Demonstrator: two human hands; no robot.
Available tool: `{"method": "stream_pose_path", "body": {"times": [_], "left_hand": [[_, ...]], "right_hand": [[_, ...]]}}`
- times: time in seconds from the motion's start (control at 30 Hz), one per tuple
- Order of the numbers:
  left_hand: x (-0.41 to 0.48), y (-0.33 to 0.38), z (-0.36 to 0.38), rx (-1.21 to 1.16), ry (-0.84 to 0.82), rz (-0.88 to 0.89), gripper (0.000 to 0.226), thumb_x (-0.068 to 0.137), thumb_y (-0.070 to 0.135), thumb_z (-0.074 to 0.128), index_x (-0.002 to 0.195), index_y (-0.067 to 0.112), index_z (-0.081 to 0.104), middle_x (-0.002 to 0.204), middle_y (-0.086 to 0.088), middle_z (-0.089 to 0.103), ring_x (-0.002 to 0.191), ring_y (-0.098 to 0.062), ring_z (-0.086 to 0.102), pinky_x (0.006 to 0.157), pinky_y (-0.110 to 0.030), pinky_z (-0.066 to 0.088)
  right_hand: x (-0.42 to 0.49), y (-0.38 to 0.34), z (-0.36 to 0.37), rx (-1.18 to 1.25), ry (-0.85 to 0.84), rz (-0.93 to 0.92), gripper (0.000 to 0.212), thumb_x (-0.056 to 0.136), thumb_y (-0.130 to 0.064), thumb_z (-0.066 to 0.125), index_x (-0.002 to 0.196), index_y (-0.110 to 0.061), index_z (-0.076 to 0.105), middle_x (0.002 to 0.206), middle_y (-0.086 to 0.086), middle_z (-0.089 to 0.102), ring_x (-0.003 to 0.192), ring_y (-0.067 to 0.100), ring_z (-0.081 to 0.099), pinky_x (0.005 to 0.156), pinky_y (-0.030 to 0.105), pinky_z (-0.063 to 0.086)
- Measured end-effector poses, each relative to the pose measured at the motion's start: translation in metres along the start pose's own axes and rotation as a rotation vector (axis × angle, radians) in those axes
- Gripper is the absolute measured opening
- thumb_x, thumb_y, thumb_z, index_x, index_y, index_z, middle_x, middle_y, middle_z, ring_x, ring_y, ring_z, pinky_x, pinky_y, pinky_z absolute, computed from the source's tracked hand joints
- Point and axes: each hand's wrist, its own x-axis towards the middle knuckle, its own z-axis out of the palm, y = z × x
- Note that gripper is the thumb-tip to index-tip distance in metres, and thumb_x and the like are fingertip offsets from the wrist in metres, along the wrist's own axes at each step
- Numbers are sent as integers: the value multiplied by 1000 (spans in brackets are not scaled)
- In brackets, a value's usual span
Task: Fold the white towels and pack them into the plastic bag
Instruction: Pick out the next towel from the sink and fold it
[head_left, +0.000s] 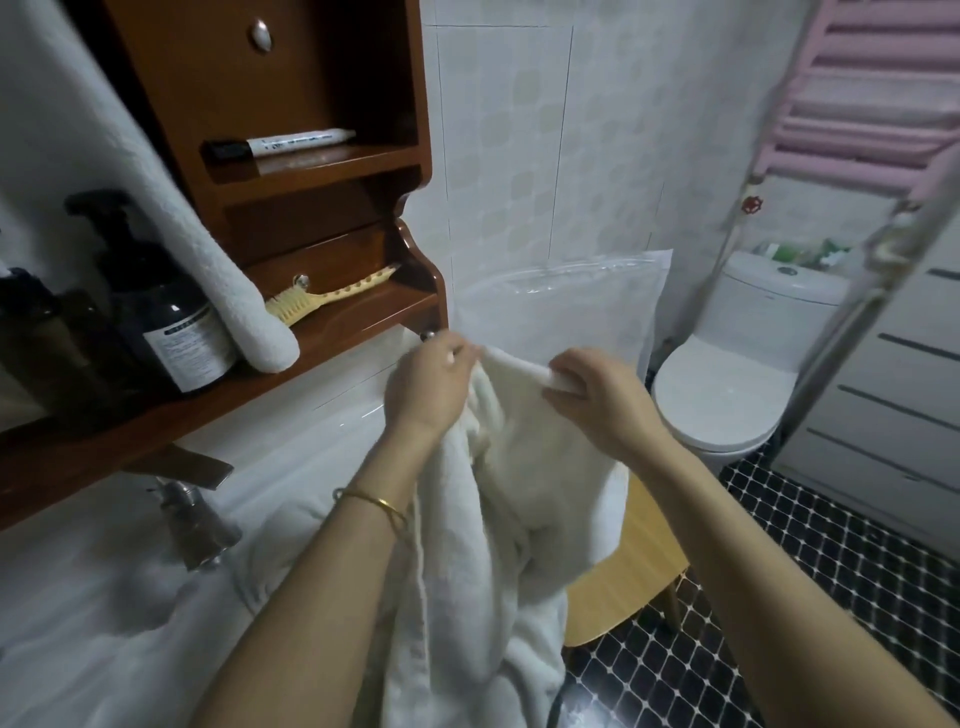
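White wall tiles (519, 156) back this bathroom, with black mosaic floor (831, 571) on the right and a white bench (62, 613) with one tap (193, 519) on the near left. One toilet (727, 395) stands far right. One wooden cabinet (311, 78) hangs far left. Three white cloths show. One towel (519, 467) hangs in the middle over a yellow stool (628, 571); the left grip (431, 384) and right grip (597, 400) each pinch its top edge. A second towel (156, 182) drapes over the cabinet shelf, and a third cloth (291, 545) lies on the bench. One plastic bag (561, 312) leans on the far wall behind the hands. Two dark bottles (156, 322), one comb (322, 299) and one marker (296, 143) sit on the shelves; their labels are too blurred to read.
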Motion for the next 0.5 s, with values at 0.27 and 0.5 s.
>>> {"method": "stream_pose_path", "body": {"times": [0.27,0.5], "left_hand": [[36,-2,-70,277,492,-5,23,98,32,46,98,15,62,94,-1,60,76,-16,49,62,-30,37],[1,9,-28,-129,-437,74,82,72,28,81,140,31,37,141,11,41,123,-1,38,92,-11,36]], "right_hand": [[14,31,-9,-27,-162,263,25,74,-30,72,70,-24,48,67,-7,56,71,21,58,53,30,36],[21,6,21,-209,107,-204,24,70,-6,68,82,-9,47,75,13,55,72,33,51,54,33,27]]}}
